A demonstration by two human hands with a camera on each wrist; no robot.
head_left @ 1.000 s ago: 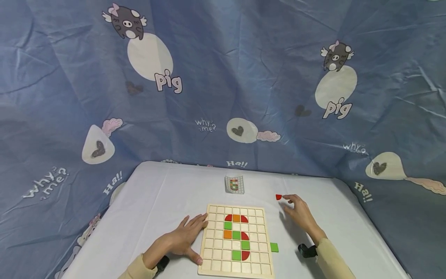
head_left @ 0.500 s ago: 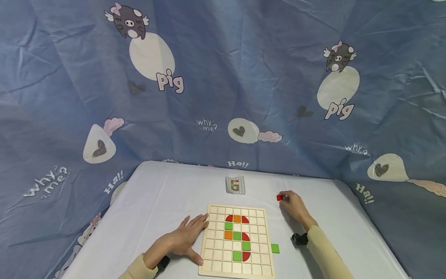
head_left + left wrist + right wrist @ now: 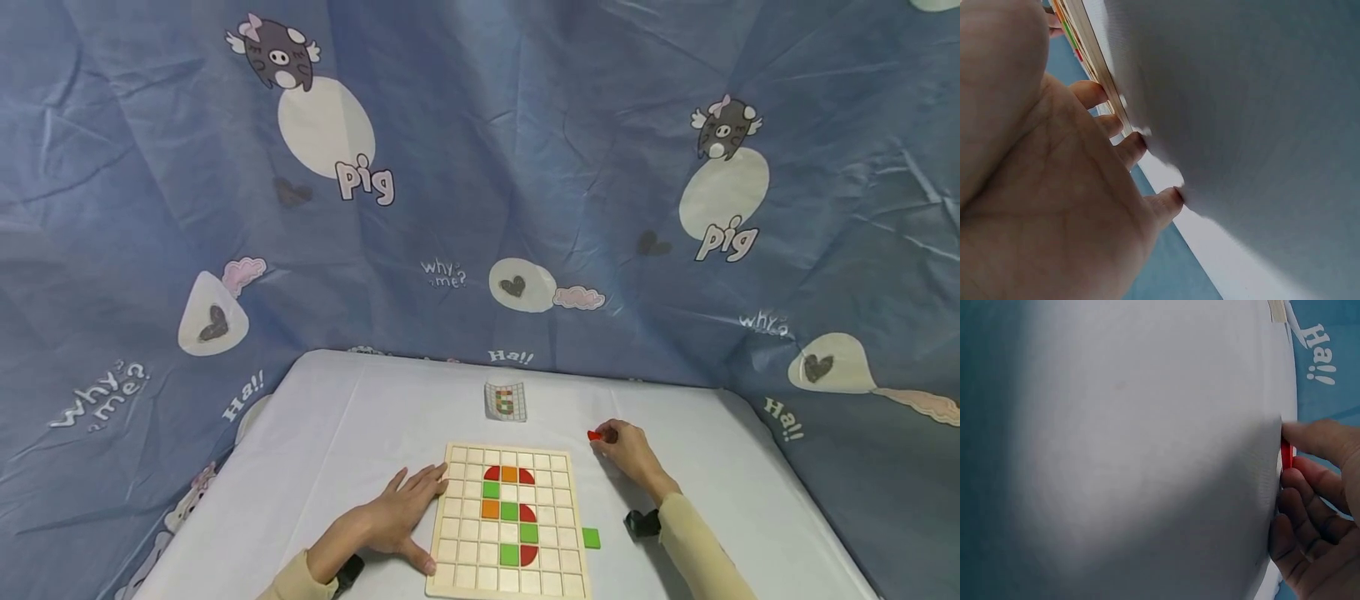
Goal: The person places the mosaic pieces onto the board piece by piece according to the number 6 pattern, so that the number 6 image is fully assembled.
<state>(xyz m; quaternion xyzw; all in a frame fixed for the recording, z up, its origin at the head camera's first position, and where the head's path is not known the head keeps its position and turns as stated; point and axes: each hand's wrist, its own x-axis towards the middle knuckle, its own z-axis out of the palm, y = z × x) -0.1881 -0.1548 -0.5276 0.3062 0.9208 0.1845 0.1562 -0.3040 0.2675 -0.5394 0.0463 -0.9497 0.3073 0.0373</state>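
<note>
A wooden grid board [image 3: 468, 550] lies near the front of the table. Set in its cells are red quarter-circle tiles [image 3: 528, 513], green square tiles [image 3: 509, 554] and orange square tiles [image 3: 490, 508]. My left hand [image 3: 397, 514] rests spread along the board's left edge, thumb and fingertips touching the frame; the left wrist view shows the fingers straight. Up and to the right of the board, my right hand [image 3: 630, 454] pinches a red tile [image 3: 594, 435] between thumb and forefinger, just over the cloth. In the right wrist view only the edge of that red tile [image 3: 1287, 455] shows.
Behind the board lies a small paper card [image 3: 506, 402] printed with a coloured grid pattern. A loose green square tile [image 3: 591, 538] sits against the board's right edge. White cloth [image 3: 375, 417] covers the table, and a blue printed curtain [image 3: 450, 208] hangs behind it.
My right hand has closed its fingers on the red tile and drawn it slightly left and toward me. My left hand stays on the board's edge.
</note>
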